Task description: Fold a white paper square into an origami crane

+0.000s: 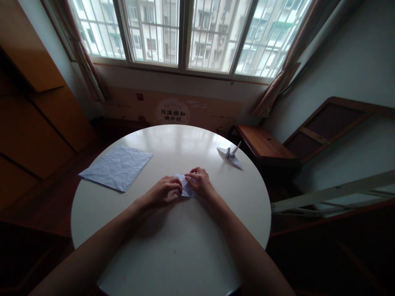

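Both hands are working on a small partly folded paper [186,188] that is lying on the round white bench [173,246], nearer the person than the paper crane [231,154]. The left hand [163,194] is curling down onto it and the right hand [201,183] is pinching its far edge. It is looking light, thin and easy to tear, so I'd be gripping it at the creases with fingertips.

Left hand [163,193], right hand [201,185] bare. Left forearm [101,240], right forearm [240,240] uncovered to frame edge; lean.
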The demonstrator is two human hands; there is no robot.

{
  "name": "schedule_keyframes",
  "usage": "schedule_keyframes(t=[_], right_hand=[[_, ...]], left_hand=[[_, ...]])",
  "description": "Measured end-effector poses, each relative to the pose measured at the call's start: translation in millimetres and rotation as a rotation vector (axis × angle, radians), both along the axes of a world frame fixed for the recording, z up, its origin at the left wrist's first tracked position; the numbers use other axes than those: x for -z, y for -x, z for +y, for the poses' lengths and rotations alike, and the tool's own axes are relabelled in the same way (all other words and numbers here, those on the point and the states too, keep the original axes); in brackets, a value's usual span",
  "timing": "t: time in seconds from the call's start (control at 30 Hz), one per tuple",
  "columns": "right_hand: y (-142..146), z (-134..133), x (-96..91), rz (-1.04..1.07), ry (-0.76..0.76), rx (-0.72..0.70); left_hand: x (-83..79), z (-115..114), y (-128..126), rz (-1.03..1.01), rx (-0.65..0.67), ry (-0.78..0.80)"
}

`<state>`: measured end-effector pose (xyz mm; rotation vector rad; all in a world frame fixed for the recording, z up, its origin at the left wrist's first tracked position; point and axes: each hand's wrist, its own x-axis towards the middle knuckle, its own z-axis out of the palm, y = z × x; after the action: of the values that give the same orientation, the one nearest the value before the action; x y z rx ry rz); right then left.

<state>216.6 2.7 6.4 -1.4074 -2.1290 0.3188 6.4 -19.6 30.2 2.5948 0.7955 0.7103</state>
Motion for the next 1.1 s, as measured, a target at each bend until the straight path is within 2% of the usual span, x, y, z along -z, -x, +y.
schedule_keyframes(t=[0.1, 0.27, 0.47, 0.67, 1.1], right_hand=[[0.4, -0.2, -0.1, 0.012, 0.021, 0.004], [0.9, 0.2, -0.9, 0.010, 0.029, 0.002], [0.3, 2.2, 3.3, 0.020, 0.015, 0.011], [0.7, 2.3, 3.0, 0.063, 0.018, 0.052], [1.4, -1.0, -4.6, 0.138, 0.048, 0.110]], left_hand=[[-1.6, -1.7, -1.5, -0.008, -0.007, 0.012], [8.6, 4.0, -2.4, -0.010, -0.049, -0.021], [7.9, 4.0, -1.9, 0.004, 0.006, -0.011], [14.4, 7.4, -0.7, -0.006, -0.014, -0.044], [4.9, 5.5, 2.6, 0.004, -0.152, -0.017]])
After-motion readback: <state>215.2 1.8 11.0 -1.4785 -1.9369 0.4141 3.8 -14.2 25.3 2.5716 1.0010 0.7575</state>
